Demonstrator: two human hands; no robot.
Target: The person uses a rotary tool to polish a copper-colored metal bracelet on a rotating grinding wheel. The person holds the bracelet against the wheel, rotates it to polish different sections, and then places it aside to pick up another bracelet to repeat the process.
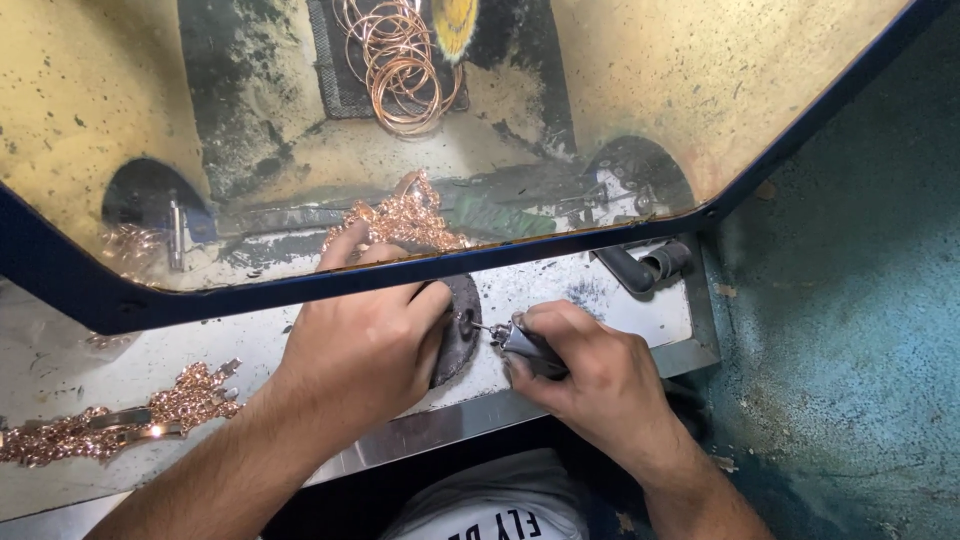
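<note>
My left hand presses down on a dark round pad on the white work surface, with its fingers curled over a small piece that is mostly hidden. My right hand grips a slim metal rotary handpiece, whose tip touches the piece at the pad's edge. Behind my left hand, a heap of rose-gold chain pieces shows through the clear shield.
More rose-gold chains lie at the left of the surface. Copper-coloured wire rings hang at the back of the dusty booth. A dark blue frame bar crosses above my hands. A grey pipe elbow sits at the right.
</note>
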